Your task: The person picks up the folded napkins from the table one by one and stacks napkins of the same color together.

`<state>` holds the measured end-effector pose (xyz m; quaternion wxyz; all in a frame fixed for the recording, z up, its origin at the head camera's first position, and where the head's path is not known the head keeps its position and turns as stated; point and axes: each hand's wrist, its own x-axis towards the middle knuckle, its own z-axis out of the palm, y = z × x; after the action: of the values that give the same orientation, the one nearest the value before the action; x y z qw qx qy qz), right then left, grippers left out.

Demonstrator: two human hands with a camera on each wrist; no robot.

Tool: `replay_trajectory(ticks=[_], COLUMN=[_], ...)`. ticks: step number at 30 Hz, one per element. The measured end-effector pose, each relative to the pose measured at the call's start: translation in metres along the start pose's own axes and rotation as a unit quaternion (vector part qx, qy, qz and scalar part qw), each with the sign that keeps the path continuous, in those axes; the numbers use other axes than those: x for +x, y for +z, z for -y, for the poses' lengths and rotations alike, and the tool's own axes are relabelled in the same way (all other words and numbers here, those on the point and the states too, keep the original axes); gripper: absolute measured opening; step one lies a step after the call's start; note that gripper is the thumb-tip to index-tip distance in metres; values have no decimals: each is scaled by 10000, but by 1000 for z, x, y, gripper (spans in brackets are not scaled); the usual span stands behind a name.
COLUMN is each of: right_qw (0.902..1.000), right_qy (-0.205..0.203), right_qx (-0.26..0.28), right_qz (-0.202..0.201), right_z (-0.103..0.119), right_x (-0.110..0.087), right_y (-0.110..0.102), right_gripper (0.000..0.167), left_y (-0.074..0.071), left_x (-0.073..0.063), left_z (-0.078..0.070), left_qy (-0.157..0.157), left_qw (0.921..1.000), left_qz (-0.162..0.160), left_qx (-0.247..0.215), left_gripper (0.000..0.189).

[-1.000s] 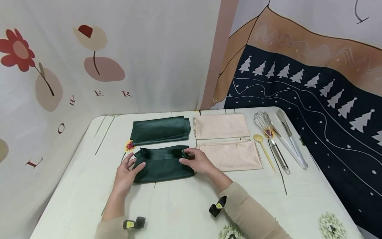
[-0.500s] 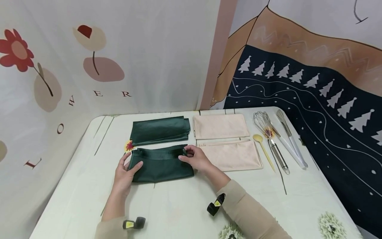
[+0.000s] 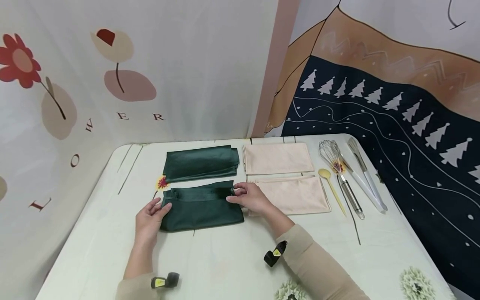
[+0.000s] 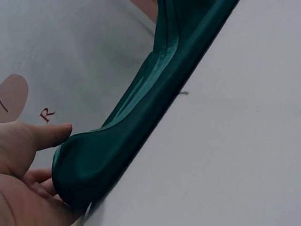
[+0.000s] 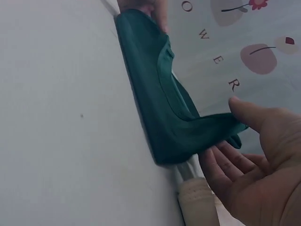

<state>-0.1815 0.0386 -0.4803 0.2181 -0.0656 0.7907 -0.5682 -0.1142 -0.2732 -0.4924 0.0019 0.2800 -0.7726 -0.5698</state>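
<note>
A folded dark green satin-like cloth (image 3: 202, 216) lies at the front of the table, its upper layer turned back in a band along the far edge. My left hand (image 3: 146, 221) holds its left end, thumb on top and fingers around the outer side. In the left wrist view that end of the green cloth (image 4: 94, 165) bulges in a rounded fold beside the thumb. My right hand (image 3: 253, 200) pinches the far right corner. The right wrist view shows this corner of the green cloth (image 5: 211, 129) raised between thumb and fingers.
Behind lies another folded green cloth (image 3: 200, 163). To the right are two folded beige cloths, one far (image 3: 277, 159) and one near (image 3: 292, 196). Beyond them lie a yellow spoon (image 3: 331, 187), a whisk (image 3: 348, 193) and other long-handled utensils. Printed curtains hang behind the table.
My left hand has moved left, drawing the cloth's left end outward. The crumpled left part of the top band now lies flatter. The right hand stays at its corner.
</note>
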Motion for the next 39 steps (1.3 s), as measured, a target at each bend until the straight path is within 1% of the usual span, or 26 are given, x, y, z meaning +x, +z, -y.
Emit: replay_trajectory(ticks=[2,5,6,7,9,12,14,18,21,26,31,39], right_qw=[9995,9967,9954,9941,9914,9869,9827,9763,9754,9771,9773,9831], right_qy=[-107,-298,-366,-407,-454,-497,-541,-712,-859,-1075,-1297,-1366], right_qx=[-257,-681,-787,-892,-1065,-1331,-1547,-1842,-1873,-1717,-1606,-1212], right_qz=[120,328,395,457,609,766,861,883,785,659,485,125], right_z=[0,0,-1,-1,-2,-3,-4,-5,-6,-10,-11,-8], right_x=[-1,-3,-3,-3,-3,-1,0,2,2,1,2,8], right_y=[-3,-5,-6,-7,-8,-9,-10,-12,-12,-13,-16,-18], right_gripper=[52,29,26,29,40,43,42,44,42,37,36,40], left_y=[-5,-12,-14,-16,-19,-21,-21,-19,-17,-13,-10,-4], left_x=[0,-2,-3,-3,-4,-5,-5,-6,-6,-6,-3,3], left_z=[2,3,4,4,3,3,3,4,6,5,0,-10], left_qy=[-26,45,85,138,255,423,560,790,845,760,736,801], left_qw=[9996,9966,9950,9933,9886,9813,9782,9777,9793,9849,9901,9930], left_qz=[64,281,363,443,588,774,852,832,750,570,359,67], left_qx=[285,777,922,1059,1363,1711,1811,1757,1680,1448,1137,865], left_gripper=[64,66,67,68,67,63,57,44,40,36,38,36])
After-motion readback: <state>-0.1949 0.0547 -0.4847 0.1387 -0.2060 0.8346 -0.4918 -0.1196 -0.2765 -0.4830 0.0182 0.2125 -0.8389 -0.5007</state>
